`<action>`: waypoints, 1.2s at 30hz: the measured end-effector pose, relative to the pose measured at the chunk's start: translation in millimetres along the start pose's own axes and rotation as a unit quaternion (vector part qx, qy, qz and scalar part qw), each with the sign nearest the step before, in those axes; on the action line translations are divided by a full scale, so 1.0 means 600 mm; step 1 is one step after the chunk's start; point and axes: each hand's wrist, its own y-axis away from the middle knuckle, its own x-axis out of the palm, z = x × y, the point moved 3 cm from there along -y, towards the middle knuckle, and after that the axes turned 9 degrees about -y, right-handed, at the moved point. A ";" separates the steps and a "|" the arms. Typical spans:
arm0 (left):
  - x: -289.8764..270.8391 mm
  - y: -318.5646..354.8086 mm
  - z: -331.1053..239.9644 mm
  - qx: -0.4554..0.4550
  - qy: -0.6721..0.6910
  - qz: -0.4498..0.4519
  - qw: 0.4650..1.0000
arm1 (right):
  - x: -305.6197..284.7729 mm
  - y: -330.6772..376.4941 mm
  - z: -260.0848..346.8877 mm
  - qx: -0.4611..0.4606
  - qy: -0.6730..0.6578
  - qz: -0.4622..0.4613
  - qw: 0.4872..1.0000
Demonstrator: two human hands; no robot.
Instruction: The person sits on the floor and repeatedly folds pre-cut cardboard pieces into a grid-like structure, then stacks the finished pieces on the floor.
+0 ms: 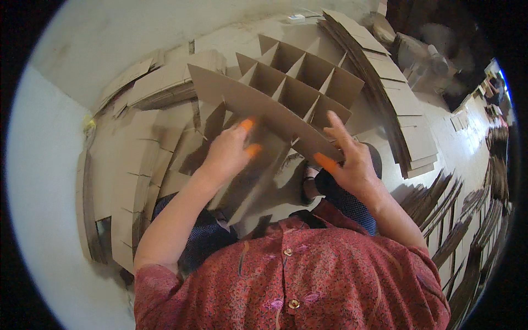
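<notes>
Along the cardboard divider grid (pixel 298 100), slotting seems underway and calls for alignment, left hand (pixel 226 153) spread, empty, right hand (pixel 355 164) half-parted, hold unclear.

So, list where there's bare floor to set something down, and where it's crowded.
Floor lies bare between the long cardboard stack at upper right and the rows of cardboard pieces at far right. A smaller, shadowed patch shows between the legs, below the divider grid. Crowded: the left side, with flat cardboard stacks, and lower right.
</notes>
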 end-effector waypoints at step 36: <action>-0.024 -0.075 0.106 -0.107 -0.140 0.017 0.984 | 0.008 -0.035 0.012 -0.041 0.183 0.189 0.964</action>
